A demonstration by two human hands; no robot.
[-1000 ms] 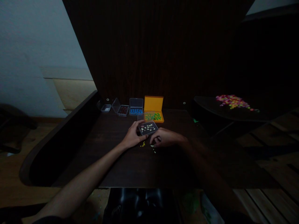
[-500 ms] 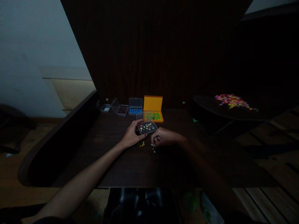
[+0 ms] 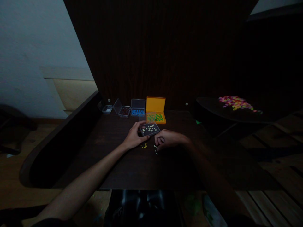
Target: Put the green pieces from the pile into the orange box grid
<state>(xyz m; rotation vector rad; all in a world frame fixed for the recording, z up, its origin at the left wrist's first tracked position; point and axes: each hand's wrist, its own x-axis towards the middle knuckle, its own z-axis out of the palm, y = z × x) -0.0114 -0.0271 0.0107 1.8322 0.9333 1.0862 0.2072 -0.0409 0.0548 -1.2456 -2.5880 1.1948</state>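
Clear plastic box (image 3: 153, 133): located near the middle of the dark surface (image 3: 127, 170), slightly tilted, in front of the yellow box (image 3: 155, 104). The left hand (image 3: 135, 135) grips it by its left end, thumb along the near side. A faint transparent panel behind it appears to be its raised lid.

Contents: a scatter of pale pieces (image 3: 150, 127) lies inside, with much of the dark bottom showing between them.

Right hand (image 3: 167, 138): fingers curled, just beside the box's near right corner, over the loose pale pieces (image 3: 156, 151). Whether a piece is pinched there cannot be told.

Progress, as judged: partial. Most visible pale pieces are in the box; a few remain outside it, as does a small cluster of yellow pieces (image 3: 145, 145) near the left thumb. The box stands open.

Along the back, the yellow box holds green pieces (image 3: 155, 118), and an open clear box (image 3: 138, 104) holds blue ones. A multicoloured heap (image 3: 236, 102) on the ledge at right is unsorted.
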